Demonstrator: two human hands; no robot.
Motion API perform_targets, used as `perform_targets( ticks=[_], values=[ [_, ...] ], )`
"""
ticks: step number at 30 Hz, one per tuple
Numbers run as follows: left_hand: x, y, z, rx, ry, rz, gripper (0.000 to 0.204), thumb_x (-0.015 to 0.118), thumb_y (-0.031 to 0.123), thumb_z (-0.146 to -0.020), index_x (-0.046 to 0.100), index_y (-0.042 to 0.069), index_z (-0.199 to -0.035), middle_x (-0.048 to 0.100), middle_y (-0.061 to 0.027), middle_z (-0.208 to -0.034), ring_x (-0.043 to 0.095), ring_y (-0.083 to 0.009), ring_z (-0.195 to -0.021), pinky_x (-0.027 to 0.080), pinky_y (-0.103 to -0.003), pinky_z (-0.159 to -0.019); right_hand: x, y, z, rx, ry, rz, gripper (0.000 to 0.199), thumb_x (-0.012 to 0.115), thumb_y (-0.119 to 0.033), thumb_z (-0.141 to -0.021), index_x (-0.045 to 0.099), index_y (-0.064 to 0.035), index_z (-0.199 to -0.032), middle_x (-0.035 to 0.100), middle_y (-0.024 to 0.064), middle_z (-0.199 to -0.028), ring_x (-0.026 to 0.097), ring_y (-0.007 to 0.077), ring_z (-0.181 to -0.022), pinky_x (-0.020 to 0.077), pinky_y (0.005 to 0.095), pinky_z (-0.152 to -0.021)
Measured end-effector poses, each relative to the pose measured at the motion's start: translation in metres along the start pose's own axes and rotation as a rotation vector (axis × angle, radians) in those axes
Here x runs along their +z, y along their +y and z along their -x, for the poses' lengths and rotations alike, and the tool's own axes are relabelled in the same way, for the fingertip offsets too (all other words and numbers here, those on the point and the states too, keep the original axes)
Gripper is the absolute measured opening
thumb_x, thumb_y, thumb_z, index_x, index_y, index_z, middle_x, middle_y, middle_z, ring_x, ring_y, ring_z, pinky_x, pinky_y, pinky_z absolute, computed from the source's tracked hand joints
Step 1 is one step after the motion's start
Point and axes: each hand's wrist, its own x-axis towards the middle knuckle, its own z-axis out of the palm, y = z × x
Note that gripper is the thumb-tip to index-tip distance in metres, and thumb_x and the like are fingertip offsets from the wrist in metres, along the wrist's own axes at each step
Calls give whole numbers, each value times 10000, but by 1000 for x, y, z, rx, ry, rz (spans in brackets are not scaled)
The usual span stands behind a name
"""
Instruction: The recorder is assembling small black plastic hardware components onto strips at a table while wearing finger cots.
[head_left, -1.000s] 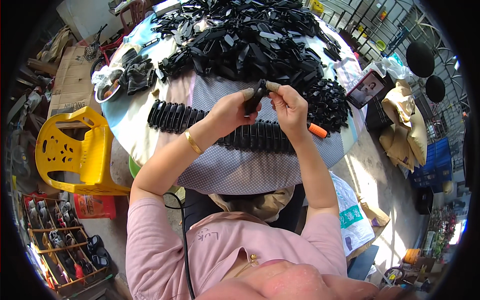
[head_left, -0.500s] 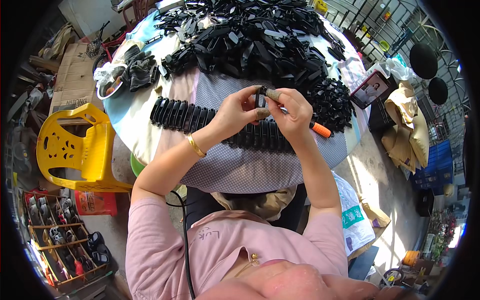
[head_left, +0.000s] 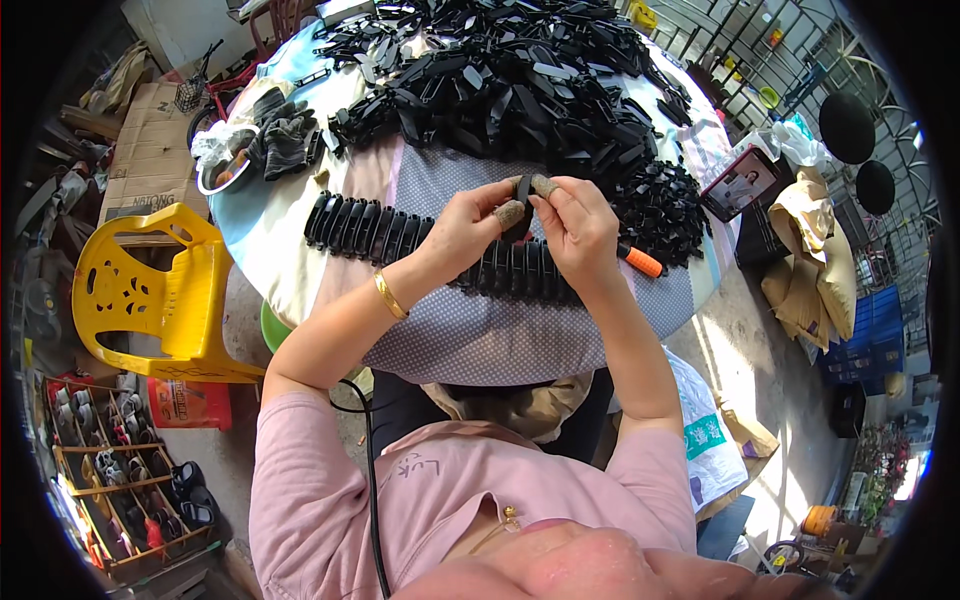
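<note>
Above the middle of the round table, my left hand (head_left: 468, 228) and my right hand (head_left: 582, 228) meet, fingers pinched on a small, curved black plastic piece (head_left: 521, 222). Beige wrapping covers some fingertips. Past the outer side of my right hand sticks an orange tool handle (head_left: 642, 261); I cannot tell whether that hand holds it. Below my hands runs a slanting row of similar black plastic pieces (head_left: 365, 232), packed side by side, partly covered by my left wrist. A large heap of loose black plastic parts (head_left: 500, 95) fills the far side.
A pile of smaller black parts (head_left: 668, 210) lies at the right, beside a propped phone (head_left: 742, 183). Dark gloves (head_left: 282, 135) and a white bowl (head_left: 226, 180) are at the table's left. A yellow chair (head_left: 150, 300) stands left; a black cable (head_left: 371, 480) hangs by my left arm.
The black piece has turned between my fingers, showing a broader dark face. My right fingers have closed in more, and the metal shaft seen among them earlier is now hidden.
</note>
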Motion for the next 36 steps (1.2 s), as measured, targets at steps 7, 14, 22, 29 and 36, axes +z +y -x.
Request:
perform_targets(
  ticks=[7, 14, 22, 29, 36],
  values=[
    [-3, 9, 3, -9, 51, 87, 277, 513, 105, -917, 555, -20, -1160, 611, -4, -865, 570, -52, -789, 495, -212, -720, -2, -9, -1, 110, -187, -205, 241, 559, -178, -878, 606, 57, -865, 569, 163, -983, 569, 294, -855, 468, 336, -697],
    [-20, 26, 2, -8, 27, -183, 304, 576, 104, -868, 556, -20, -1145, 629, -44, -863, 591, -79, -757, 490, -202, -678, -5, 30, 7, 246, -124, -392, 211, 570, -175, -876, 627, 26, -907, 603, 126, -805, 591, 228, -696, 469, 307, -623],
    [-194, 50, 49, -137, 579, -1095, 290, 547, 103, -799, 606, -33, -1048, 618, -117, -763, 567, -135, -631, 474, -292, -582, -47, 72, 7, 807, -652, 394, 215, 673, -286, -743, 706, -91, -829, 669, 109, -796, 642, 269, -740, 494, 352, -683],
    [-239, 18, 66, -431, 346, -865, 215, 566, 119, -788, 670, 25, -951, 582, -24, -650, 537, -98, -572, 433, -256, -517, -40, 64, 12, 686, -740, 527, 207, 699, -243, -704, 693, -90, -844, 661, 102, -787, 636, 280, -766, 492, 370, -730],
    [-259, 35, 31, -325, 463, -1303, 207, 582, 195, -808, 677, 16, -851, 600, -85, -620, 574, -129, -576, 448, -279, -514, -26, 60, 8, 766, -435, 70, 137, 638, -77, -731, 642, -17, -854, 650, 115, -773, 637, 234, -721, 496, 308, -679]
  ],
)
